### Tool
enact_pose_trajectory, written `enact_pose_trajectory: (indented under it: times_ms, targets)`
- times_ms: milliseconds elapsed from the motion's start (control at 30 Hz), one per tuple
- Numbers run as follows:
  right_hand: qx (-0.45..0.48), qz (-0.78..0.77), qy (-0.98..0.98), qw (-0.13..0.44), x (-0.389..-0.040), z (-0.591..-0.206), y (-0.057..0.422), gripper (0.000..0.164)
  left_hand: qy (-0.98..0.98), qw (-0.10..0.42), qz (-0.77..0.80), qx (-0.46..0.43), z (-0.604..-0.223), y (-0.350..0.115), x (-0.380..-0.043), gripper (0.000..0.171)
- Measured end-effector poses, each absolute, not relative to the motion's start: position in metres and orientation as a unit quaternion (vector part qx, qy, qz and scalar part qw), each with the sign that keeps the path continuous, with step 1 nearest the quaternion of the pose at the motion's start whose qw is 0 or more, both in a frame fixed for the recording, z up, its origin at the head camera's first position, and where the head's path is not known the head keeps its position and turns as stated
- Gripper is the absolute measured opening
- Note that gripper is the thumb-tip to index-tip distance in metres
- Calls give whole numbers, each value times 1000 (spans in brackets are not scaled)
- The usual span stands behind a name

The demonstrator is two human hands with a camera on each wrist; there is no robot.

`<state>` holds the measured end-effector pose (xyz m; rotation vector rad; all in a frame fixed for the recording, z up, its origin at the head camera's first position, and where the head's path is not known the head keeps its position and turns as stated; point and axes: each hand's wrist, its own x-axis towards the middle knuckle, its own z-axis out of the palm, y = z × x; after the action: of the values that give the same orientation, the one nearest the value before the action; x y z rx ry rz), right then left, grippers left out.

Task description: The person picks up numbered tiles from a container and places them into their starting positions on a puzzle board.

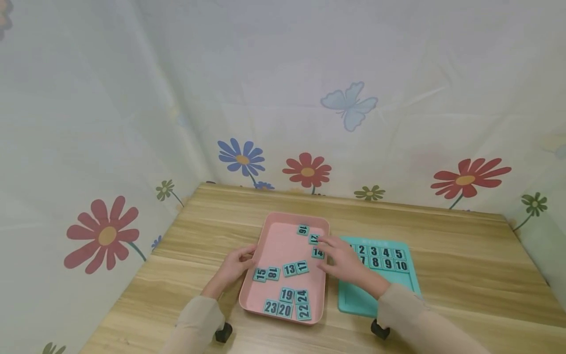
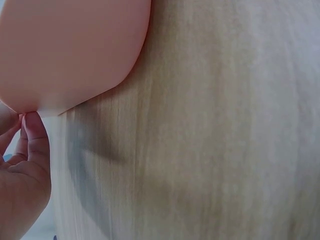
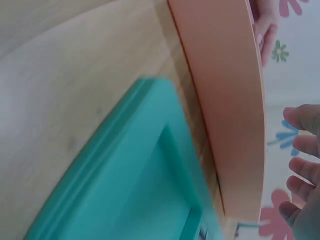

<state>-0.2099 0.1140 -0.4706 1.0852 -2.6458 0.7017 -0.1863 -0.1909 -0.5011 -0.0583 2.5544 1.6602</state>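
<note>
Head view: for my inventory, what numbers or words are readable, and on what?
Pink tray, tiles:
"13"
"14"
"15"
"16"
"17"
"18"
"19"
"20"
"22"
"23"
"24"
Teal board:
"2"
"3"
"4"
"5"
"7"
"8"
"9"
"10"
Too blurred: board's top lettering.
Partly hidden: one tray tile, board's corner number.

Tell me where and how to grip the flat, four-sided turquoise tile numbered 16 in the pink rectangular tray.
Pinch tile 16 by its left and right edges, probably from above: it lies flat inside the tray's raised walls, with turquoise tile 21 near one corner.
</note>
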Motion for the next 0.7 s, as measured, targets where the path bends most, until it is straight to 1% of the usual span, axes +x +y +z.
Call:
enact_pose_trajectory:
  times_ms: [100, 267, 467, 700]
  targets:
    - [384, 239, -889, 75, -210, -472, 99, 41, 838, 48, 544, -16, -500, -191, -186, 43]
    - [407, 194, -891, 47, -212, -479, 77, 44, 838, 49, 544, -12, -500, -191, -185, 44]
    - [401, 151, -903, -7, -210, -483, 58, 44, 838, 48, 543, -1, -501, -192, -185, 43]
    - [398, 109, -911, -7, -211, -488, 44, 36, 829, 36, 555, 58, -498, -196, -181, 42]
